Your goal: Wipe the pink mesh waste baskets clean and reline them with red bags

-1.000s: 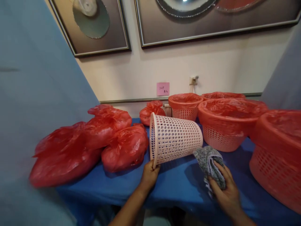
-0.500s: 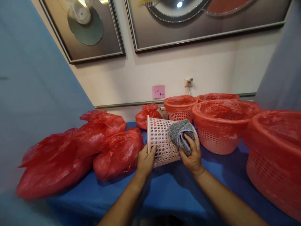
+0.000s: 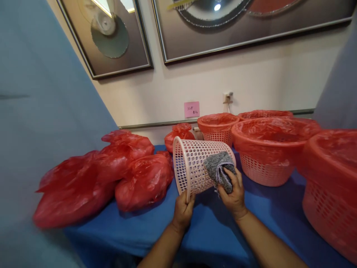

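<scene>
A pale pink perforated basket [image 3: 193, 165] lies tipped on its side above the blue tablecloth [image 3: 212, 230], its open mouth turned left. My left hand [image 3: 182, 210] grips the lower rim of the basket. My right hand [image 3: 233, 191] is closed on a folded grey cloth [image 3: 219, 169] and presses it against the basket's side wall near its base.
Several crumpled red plastic bags [image 3: 106, 175] lie on the left of the table. Pink baskets lined with red bags [image 3: 267, 149] stand at the back and right, one [image 3: 331, 182] close to the right edge. A pink note [image 3: 192, 109] sticks on the wall.
My right hand lifted the grey cloth from the table onto the basket's side, then slid it slightly down and right. My left hand shifted along the rim to its lower edge.
</scene>
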